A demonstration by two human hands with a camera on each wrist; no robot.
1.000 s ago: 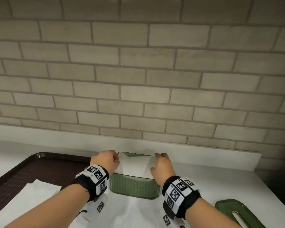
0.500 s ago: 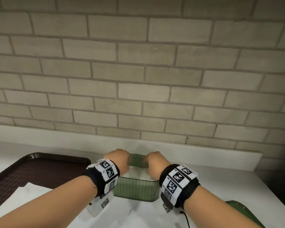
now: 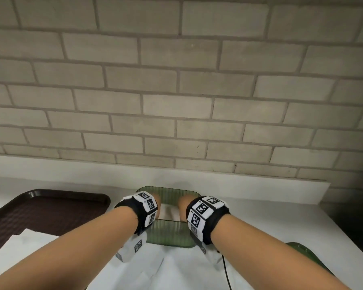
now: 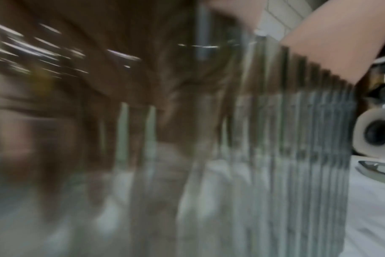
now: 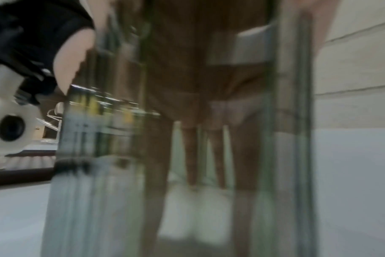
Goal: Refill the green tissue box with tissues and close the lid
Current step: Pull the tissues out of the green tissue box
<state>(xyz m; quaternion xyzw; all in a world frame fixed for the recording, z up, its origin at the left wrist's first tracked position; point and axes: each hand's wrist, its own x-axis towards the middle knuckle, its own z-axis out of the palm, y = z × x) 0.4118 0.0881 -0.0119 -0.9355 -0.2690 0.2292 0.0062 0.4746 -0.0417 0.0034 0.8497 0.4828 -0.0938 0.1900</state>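
The green ribbed tissue box (image 3: 169, 234) stands open-topped on the white counter near the wall. Both my hands are plunged into it from above. Only the back of my left hand (image 3: 158, 203) and of my right hand (image 3: 182, 208) show over the rim. Through the ribbed wall in the right wrist view, my right hand (image 5: 207, 184) has straight fingers pointing down onto white tissues (image 5: 198, 205). The left wrist view is blurred; my left hand (image 4: 132, 139) seems to reach down the same way. The green lid (image 3: 302, 256) lies on the counter to the right.
A dark brown tray (image 3: 50, 210) sits at the left with a white tissue sheet (image 3: 25, 243) on it. More loose white sheets (image 3: 176, 268) lie on the counter in front of the box. A brick wall and white ledge (image 3: 239, 183) stand just behind.
A second ago both hands held a white tissue over the box's rim. They have since pushed down inside the box, and the tissue has gone in with them.
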